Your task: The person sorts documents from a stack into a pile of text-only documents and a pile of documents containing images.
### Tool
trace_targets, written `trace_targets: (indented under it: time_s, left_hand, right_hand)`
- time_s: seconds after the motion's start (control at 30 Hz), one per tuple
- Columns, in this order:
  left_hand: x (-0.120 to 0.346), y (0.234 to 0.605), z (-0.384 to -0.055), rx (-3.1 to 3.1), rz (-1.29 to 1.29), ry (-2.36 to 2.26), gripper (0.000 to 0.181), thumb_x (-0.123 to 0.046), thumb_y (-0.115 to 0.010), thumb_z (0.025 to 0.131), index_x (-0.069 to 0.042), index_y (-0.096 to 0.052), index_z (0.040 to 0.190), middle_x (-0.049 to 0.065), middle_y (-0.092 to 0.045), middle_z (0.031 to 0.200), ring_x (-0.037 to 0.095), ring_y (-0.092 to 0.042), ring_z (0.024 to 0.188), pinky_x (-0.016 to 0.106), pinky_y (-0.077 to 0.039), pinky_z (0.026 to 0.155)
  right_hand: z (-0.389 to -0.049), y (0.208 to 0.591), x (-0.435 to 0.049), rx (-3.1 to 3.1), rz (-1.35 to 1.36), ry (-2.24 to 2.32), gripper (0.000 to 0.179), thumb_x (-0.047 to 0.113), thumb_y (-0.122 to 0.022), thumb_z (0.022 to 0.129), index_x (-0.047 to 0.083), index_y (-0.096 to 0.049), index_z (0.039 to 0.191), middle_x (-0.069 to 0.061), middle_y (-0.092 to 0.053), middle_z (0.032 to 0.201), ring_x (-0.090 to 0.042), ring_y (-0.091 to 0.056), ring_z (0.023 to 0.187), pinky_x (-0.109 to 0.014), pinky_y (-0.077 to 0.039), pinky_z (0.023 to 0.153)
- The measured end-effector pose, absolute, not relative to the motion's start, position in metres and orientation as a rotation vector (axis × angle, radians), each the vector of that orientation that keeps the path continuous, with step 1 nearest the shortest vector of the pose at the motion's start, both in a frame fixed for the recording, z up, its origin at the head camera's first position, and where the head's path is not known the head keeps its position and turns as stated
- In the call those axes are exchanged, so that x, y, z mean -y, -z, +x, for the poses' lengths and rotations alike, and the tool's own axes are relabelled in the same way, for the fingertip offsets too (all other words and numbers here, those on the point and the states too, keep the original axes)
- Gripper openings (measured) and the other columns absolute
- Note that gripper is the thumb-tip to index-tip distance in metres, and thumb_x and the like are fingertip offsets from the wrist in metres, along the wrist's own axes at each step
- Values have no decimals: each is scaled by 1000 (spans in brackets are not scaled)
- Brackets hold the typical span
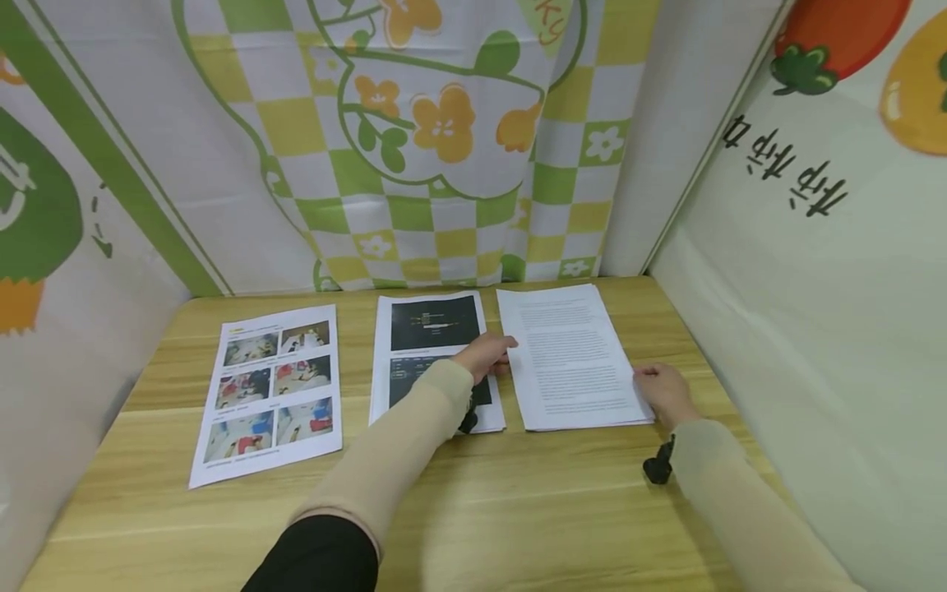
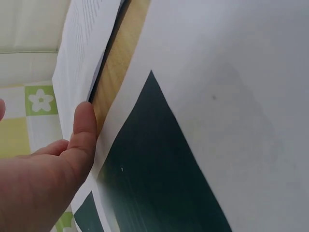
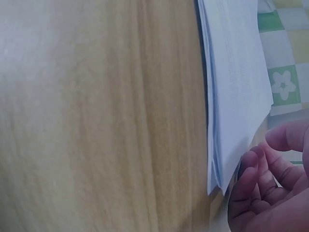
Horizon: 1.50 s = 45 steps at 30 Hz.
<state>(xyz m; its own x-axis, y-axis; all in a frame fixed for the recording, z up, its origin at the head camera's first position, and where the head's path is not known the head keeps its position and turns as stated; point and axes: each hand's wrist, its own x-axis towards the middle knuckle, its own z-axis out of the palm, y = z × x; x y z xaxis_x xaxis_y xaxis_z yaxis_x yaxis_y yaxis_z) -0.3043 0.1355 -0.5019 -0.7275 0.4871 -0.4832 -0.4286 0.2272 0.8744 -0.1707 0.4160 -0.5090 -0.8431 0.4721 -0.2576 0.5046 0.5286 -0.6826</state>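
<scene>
A stack of printed text sheets (image 1: 565, 358) lies on the right half of the table. At its left edge is my left hand (image 1: 484, 355), which reaches over the sheets with dark pictures (image 1: 436, 325). In the left wrist view, a fingertip (image 2: 85, 113) of that hand touches the stack's edge. My right hand (image 1: 666, 393) is at the stack's right edge near the lower corner. The right wrist view shows its fingers (image 3: 244, 186) loosely bent beside the paper (image 3: 236, 96), whose lower sheets fan slightly apart. No sheet is visibly pinched there.
On the left of the wooden table (image 1: 518, 510) lies a sheet with several colour photos (image 1: 277, 374). A patterned cloth (image 1: 444, 205) hangs behind the table. White printed panels (image 1: 814, 312) stand along both sides.
</scene>
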Motion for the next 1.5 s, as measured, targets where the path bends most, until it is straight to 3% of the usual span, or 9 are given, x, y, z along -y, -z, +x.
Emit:
trace_targets:
  time_s: [0.13,0.43,0.7,0.87,1.23,1.5]
  left_hand:
    - [-126,502,-307,-1808,67,-1597,48,-19,-52,97,4,-42,137,18,-45,129,27,-48,109,39,-48,92]
    - [-79,492,-320,-1809,110,-1738,45,-19,-48,101,4,-40,138,25,-43,138,36,-46,124,45,-45,98]
    - [-14,490,-335,-1914,73,-1807,46,-23,-46,103,3,-37,140,26,-42,138,37,-44,126,46,-43,100]
    - [26,487,-338,-1938,-15,-1850,44,-21,-44,103,3,-37,138,26,-41,139,38,-44,126,48,-41,102]
    - [95,479,-338,-1892,-121,-1989,49,-19,-38,104,9,-28,142,31,-34,143,43,-36,132,50,-33,108]
    - [142,481,-332,-1986,-113,-1901,54,-24,-33,105,6,-21,148,30,-35,142,41,-40,128,49,-36,106]
  right_hand:
    - [-172,503,-410,-2727,839,1227,38,17,-45,96,-12,-54,119,-30,-54,118,-38,-51,106,-44,-44,87]
    - [-186,492,-383,-2714,681,1317,37,21,-47,98,-5,-55,123,-22,-57,117,-30,-53,103,-30,-43,75]
    - [-204,484,-337,-2619,388,1398,39,24,-46,101,-5,-52,128,-23,-56,121,-34,-56,110,-41,-49,88]
    - [-212,484,-307,-2551,304,1499,38,21,-49,100,-6,-52,127,-24,-57,120,-35,-57,109,-44,-50,89]
    - [-219,483,-239,-2197,207,1868,37,10,-52,100,-13,-45,128,-28,-51,124,-37,-53,113,-44,-49,95]
    - [-229,482,-185,-2038,191,1917,34,9,-50,100,-11,-47,128,-24,-54,123,-26,-58,104,-34,-53,88]
